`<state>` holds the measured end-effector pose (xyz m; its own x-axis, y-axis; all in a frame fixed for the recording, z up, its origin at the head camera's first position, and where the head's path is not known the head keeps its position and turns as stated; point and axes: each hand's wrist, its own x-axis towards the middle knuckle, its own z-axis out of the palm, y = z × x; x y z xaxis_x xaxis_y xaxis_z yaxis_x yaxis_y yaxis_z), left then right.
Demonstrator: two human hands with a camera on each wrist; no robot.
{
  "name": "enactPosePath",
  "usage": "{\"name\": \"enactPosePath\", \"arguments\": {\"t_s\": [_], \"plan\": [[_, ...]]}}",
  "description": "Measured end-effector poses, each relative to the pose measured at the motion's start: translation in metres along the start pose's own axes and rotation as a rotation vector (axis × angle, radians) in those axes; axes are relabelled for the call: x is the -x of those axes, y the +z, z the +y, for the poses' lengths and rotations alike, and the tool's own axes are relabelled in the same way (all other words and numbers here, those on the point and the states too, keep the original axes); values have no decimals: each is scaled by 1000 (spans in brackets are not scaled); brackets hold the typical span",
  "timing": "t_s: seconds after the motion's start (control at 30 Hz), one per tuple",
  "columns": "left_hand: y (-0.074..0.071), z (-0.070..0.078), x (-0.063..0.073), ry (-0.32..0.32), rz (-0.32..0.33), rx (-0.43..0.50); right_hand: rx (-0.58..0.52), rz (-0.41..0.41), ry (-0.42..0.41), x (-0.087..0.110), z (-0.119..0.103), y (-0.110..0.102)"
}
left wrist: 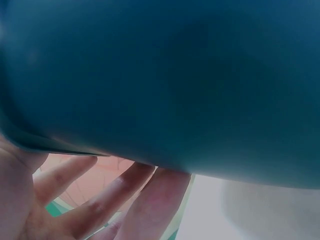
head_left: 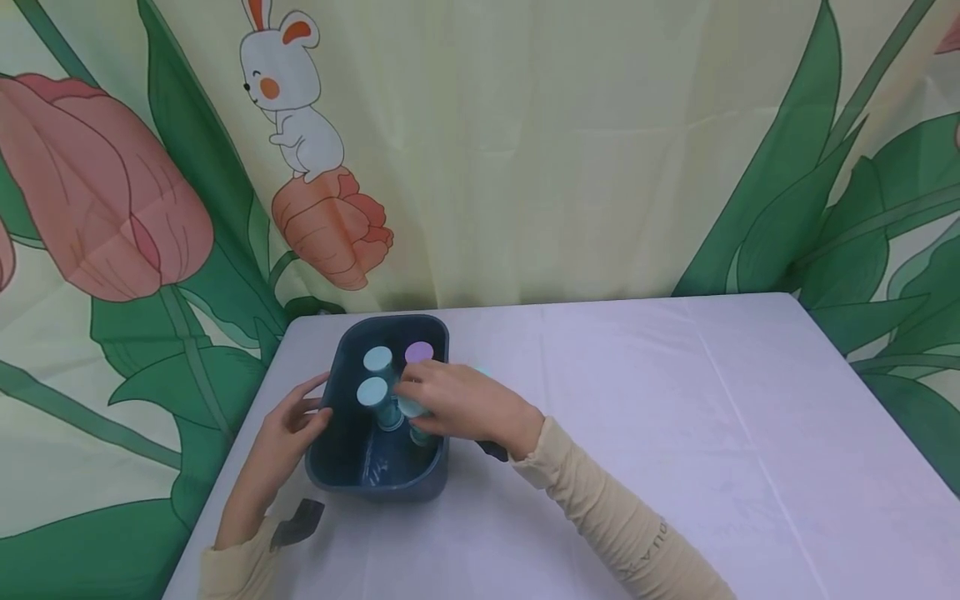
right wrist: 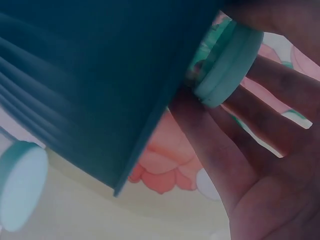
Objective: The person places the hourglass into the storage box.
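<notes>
A dark blue plastic bin [head_left: 375, 492] stands on the table's left part. My right hand [head_left: 465, 400] reaches over its right rim and grips a small teal-capped piece [right wrist: 232, 67] with a clear body, thumb and fingers around the cap. Two light-blue-capped pieces [head_left: 372, 392] and one purple-capped piece [head_left: 418, 352] stand upright inside the bin. My left hand [head_left: 277, 442] rests against the bin's left side, thumb tip at the rim; in the left wrist view its fingers [left wrist: 155, 200] lie fairly straight along the outer wall [left wrist: 150, 90].
Another light-blue-capped piece [right wrist: 22, 185] is outside the bin, mostly hidden behind my right hand in the head view. A white cloth [head_left: 615, 433] covers the table. Behind it hangs a printed curtain [head_left: 540, 150] with tulips and a rabbit.
</notes>
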<state>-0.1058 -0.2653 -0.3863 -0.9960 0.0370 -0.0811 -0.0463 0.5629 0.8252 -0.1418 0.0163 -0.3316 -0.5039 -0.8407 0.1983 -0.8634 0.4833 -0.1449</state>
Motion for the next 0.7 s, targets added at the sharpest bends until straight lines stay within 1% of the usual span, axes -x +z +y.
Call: {"name": "enactPosePath", "arguments": {"t_s": [0.13,0.37,0.7], "plan": [[0,0,1,-1,4,0,-10,-40,7,-3,1,7],[1,-2,-1,17,5,9,2,-90,11,-7,2,14],[1,-2,0,18,9,7,35,-166,33,-15,-3,14]]}}
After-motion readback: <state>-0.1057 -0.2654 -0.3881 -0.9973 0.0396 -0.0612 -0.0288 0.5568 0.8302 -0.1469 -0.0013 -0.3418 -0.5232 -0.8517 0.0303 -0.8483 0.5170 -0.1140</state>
